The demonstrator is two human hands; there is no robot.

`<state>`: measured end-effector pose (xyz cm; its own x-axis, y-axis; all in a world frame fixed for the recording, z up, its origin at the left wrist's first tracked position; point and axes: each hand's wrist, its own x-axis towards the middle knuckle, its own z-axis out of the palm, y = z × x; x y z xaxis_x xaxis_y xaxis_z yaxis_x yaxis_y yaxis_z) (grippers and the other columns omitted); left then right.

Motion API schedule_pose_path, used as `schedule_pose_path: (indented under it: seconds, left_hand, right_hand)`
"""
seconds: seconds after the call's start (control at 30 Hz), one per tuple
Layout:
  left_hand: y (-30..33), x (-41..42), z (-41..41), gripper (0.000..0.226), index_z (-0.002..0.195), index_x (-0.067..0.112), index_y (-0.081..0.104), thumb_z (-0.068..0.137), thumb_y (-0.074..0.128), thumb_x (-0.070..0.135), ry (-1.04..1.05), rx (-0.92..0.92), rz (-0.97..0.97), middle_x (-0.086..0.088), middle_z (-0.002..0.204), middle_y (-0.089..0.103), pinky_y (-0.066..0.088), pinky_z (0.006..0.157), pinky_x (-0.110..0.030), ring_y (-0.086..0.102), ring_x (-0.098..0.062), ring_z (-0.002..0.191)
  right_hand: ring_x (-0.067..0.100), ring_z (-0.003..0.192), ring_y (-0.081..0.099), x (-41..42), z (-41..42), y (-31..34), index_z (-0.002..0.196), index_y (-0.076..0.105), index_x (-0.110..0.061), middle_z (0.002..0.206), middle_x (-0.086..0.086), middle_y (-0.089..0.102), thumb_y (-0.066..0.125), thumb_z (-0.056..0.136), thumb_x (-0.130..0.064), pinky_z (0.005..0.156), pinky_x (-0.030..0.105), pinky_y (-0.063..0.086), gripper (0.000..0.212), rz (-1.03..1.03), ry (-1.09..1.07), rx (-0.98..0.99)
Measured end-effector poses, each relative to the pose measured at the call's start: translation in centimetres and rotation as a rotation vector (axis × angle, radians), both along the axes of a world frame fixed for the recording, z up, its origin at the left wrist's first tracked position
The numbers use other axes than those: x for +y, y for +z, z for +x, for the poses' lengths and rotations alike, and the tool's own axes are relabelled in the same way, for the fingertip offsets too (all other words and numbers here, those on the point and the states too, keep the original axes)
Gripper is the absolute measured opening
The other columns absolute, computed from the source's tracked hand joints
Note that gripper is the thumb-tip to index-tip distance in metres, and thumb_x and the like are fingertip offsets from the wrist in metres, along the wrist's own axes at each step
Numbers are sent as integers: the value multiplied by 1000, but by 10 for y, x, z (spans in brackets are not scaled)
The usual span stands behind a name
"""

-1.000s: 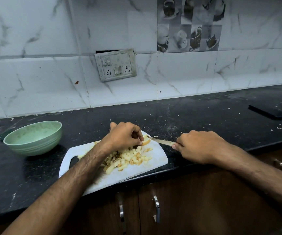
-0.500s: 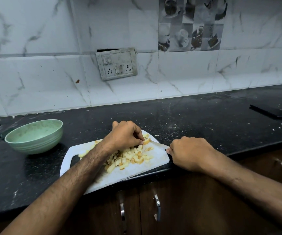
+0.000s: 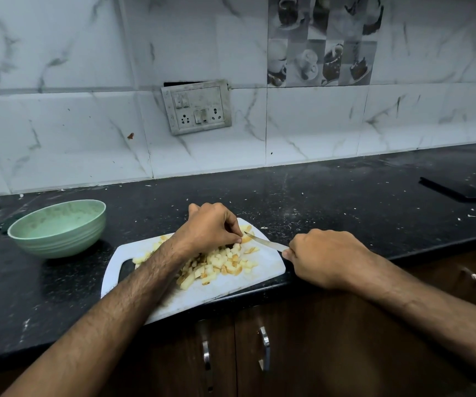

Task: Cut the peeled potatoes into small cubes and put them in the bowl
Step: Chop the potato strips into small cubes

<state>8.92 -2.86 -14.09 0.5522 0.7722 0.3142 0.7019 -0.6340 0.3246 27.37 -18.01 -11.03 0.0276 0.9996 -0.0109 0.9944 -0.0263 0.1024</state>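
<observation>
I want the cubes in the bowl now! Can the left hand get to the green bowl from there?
Probably yes. The green bowl sits on the counter left of the cutting board, nothing between. But the left hand is pinching a potato piece and must let go first.

A home kitchen — black stone desk [image 3: 331, 193], white marble wall tiles [image 3: 59, 81], wood cupboard doors [image 3: 302, 353] below, cup pictures [image 3: 321, 41] on the wall.

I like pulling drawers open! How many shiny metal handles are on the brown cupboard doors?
3. Two silver metal handles sit below the white cutting board: one beside another. The third is far right; arms may hide more.
</observation>
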Motion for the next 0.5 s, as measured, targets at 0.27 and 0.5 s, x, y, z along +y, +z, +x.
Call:
schedule_pose_path:
  seconds: [0.27, 0.5]
  left_hand:
    - [1, 1, 0, 8, 83, 29, 79, 81, 83, 36, -2, 20, 14, 21, 75, 73, 21, 93, -36, 61, 6, 87]
    - [2, 0, -2, 13, 76, 28, 78, 77, 86, 37, 15, -20, 9, 23, 68, 71, 21, 95, -37, 60, 8, 82]
  right_hand:
    - [30, 99, 64, -2, -15, -15, 115, 57, -17, 111, 6, 65, 35, 102, -32, 82, 41, 51, 30, 67, 50, -142]
    - [30, 104, 62, -6, -4, -4, 109, 58, -19, 114, 7, 64, 28, 105, -42, 73, 38, 37, 38, 111, 29, -47]
